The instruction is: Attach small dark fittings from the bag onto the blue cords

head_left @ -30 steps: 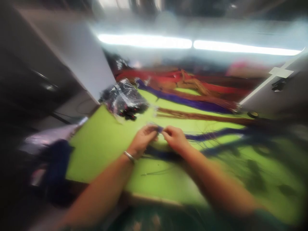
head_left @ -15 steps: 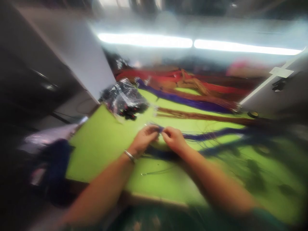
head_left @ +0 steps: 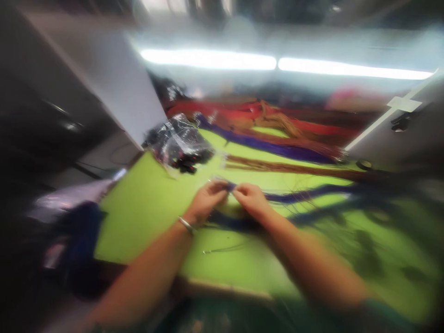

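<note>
My left hand [head_left: 209,198] and my right hand [head_left: 250,196] meet over the green tabletop, fingertips nearly touching. Both are closed in a pinch on the blue wires [head_left: 289,198], which run off to the right from between them. The exact ends at my fingertips are hidden by the fingers and blurred. Just below my hands lies another blue wire bundle [head_left: 239,223]. Nearer to me, a thin loose wire [head_left: 222,250] with a small shiny tip rests on the table. A metal bracelet circles my left wrist.
A clear plastic bag [head_left: 183,143] with black and red parts sits at the back left. Brown wires [head_left: 287,166], a purple bundle [head_left: 270,145] and red wires [head_left: 322,128] lie farther back. A roll of tape [head_left: 364,164] stands to the right, and a white panel [head_left: 114,78] rises on the left.
Almost nothing differs. My right hand has shifted very slightly to the left, and both hands keep their pinch on the blue wires.
</note>
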`<state>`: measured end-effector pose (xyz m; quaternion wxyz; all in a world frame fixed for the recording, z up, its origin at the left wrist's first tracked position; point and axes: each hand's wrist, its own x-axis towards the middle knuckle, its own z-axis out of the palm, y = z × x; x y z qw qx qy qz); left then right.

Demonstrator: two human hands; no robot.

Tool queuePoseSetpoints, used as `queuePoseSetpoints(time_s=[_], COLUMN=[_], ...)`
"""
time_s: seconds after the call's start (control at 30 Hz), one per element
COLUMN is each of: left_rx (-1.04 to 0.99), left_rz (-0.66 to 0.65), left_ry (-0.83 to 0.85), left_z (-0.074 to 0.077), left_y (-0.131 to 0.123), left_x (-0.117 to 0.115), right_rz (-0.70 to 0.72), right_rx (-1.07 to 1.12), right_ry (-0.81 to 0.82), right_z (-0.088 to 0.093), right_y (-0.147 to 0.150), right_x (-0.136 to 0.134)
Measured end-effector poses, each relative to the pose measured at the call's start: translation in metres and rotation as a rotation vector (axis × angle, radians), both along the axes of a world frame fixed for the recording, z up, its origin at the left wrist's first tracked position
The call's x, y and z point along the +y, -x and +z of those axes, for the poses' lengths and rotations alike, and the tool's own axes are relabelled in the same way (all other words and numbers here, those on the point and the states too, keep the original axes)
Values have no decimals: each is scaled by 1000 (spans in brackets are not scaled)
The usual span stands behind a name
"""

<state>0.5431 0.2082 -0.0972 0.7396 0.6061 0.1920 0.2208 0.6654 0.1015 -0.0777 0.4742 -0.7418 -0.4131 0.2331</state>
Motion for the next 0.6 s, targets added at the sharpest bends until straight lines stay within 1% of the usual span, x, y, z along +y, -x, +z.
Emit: queuePoseSetpoints(time_s=[0.07,0.13,0.3,0.47,0.53,0.6], left_rx=[3,1,10,80,105,112], left_rz=[-9,-11,-2,-12,-14,-36], left_ry=[41,50,-19,-53,-62,-71], left_z=[1,1,0,-1,0,5], left_y=[0,0,-1,-2,-1,4], left_x=[0,0,0,-2,0,5], right_rz=[3,7,24,43,45,68], right_rx=[-80,-111,-101,-144,-138,-107], right_ry=[-46,-49,12,27,34,28], right_z=[-5,-9,-11,-14,-14,-12], right_y=[-1,-1,-1,2,2,1], right_x=[1,1,1,0,0,-1])
